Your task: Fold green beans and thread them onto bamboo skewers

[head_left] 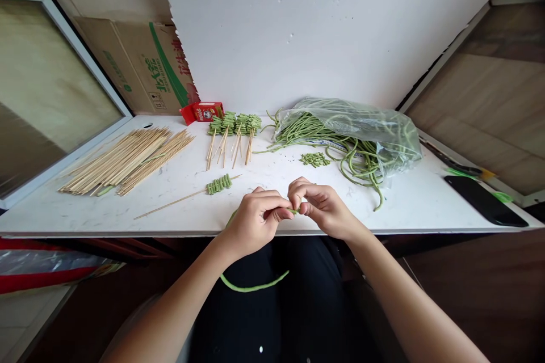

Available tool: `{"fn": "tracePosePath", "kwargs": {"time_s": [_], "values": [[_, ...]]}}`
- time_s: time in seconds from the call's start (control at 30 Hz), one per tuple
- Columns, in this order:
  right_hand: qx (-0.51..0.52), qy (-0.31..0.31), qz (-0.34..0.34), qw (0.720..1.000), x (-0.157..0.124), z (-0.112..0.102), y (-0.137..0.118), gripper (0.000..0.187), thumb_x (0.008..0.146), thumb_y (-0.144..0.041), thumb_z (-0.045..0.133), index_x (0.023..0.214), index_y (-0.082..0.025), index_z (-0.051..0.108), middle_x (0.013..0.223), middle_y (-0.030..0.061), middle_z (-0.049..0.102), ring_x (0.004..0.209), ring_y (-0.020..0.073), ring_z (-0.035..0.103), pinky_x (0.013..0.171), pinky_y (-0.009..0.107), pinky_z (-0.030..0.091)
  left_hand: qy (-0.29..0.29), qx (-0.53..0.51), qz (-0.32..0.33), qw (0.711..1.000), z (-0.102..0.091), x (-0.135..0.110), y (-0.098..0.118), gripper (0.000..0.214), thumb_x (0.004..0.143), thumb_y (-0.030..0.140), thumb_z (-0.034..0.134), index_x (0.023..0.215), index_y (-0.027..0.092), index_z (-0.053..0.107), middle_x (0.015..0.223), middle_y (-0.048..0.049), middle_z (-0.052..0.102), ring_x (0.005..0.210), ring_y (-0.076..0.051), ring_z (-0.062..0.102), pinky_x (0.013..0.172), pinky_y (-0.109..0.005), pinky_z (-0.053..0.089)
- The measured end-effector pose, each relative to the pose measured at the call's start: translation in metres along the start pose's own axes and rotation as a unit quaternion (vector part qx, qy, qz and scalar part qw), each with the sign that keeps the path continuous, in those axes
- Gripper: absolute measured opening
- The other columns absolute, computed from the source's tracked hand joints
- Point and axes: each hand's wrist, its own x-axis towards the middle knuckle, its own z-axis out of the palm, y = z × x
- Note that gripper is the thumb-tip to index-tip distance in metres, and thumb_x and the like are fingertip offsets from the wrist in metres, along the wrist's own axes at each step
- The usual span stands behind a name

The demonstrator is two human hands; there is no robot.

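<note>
Counter [409, 204], white: at its left, loose wooden sticks [123, 161] are laid in heaps. Four filled skewers [234, 123] are set side by side at the back, near a red box [208, 112]; one more skewer [218, 184], threaded with bean pieces, is laid aslant in front. A small pile of cut pieces [315, 159] is placed beside a clear bag [395, 130] of long beans; a phone [485, 199] is laid far right.

Green bean [254, 287]: slender, smooth, light green, curved. Its upper end is pinched in the closed grip of both left hand [259, 212] and right hand [321, 207], above the counter's front edge; its middle is hidden by the left wrist. Between the hands it is held roughly crosswise; its lower length is curved over the dark-clothed lap, tip pointed right.
</note>
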Motion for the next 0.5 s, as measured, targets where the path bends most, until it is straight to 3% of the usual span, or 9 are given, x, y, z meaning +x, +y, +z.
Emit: {"fn": "tracePosePath", "kwargs": {"time_s": [0.17,0.23,0.3,0.4,0.5], "values": [[0.011,-0.026,0.036,0.999,-0.002,-0.005,0.006,0.046,0.100,-0.064,0.060,0.086,-0.021,0.064,0.091,0.0066,0.062,0.089,0.0214,0.058,0.084,0.037,0.049,-0.005,0.009,-0.004,1.000,-0.002,-0.001,-0.003,0.022,0.103,0.024,0.064,0.084,0.020,0.075,0.075,-0.0014,0.073,0.068,-0.014,0.064,0.084,-0.035,0.046],[0.031,0.018,0.025,0.999,-0.003,-0.018,0.013,0.049,0.098,-0.069,0.060,0.083,-0.022,0.061,0.088,0.0055,0.062,0.085,0.0218,0.058,0.081,0.037,0.051,0.004,0.012,-0.009,1.000,-0.010,0.001,-0.005,0.025,0.103,0.023,0.062,0.082,0.019,0.073,0.076,-0.0026,0.074,0.069,-0.015,0.065,0.080,-0.034,0.048],[0.037,0.125,0.002,0.991,-0.005,-0.038,0.025,0.048,0.094,-0.071,0.064,0.084,-0.024,0.061,0.085,0.0045,0.063,0.084,0.0225,0.059,0.077,0.038,0.052,0.029,0.012,-0.023,0.999,-0.020,0.003,-0.010,0.025,0.103,0.024,0.061,0.083,0.018,0.073,0.078,-0.0050,0.075,0.073,-0.017,0.067,0.074,-0.032,0.049],[-0.106,0.256,0.038,0.960,-0.009,-0.069,0.048,0.037,0.086,-0.059,0.080,0.094,-0.024,0.073,0.093,0.0065,0.071,0.087,0.0232,0.064,0.080,0.039,0.054,0.071,0.010,-0.058,0.996,-0.031,0.006,-0.017,0.022,0.103,0.031,0.064,0.091,0.017,0.076,0.086,-0.0069,0.078,0.078,-0.018,0.070,0.071,-0.030,0.052],[-0.273,0.234,0.089,0.929,-0.013,-0.083,0.070,0.033,0.088,-0.055,0.077,0.094,-0.023,0.081,0.094,0.0096,0.077,0.095,0.0281,0.063,0.081,0.043,0.054,0.074,0.016,-0.078,0.994,-0.031,0.007,-0.021,0.027,0.105,0.037,0.061,0.100,0.017,0.077,0.092,-0.0080,0.077,0.081,-0.018,0.070,0.074,-0.030,0.054]]}}
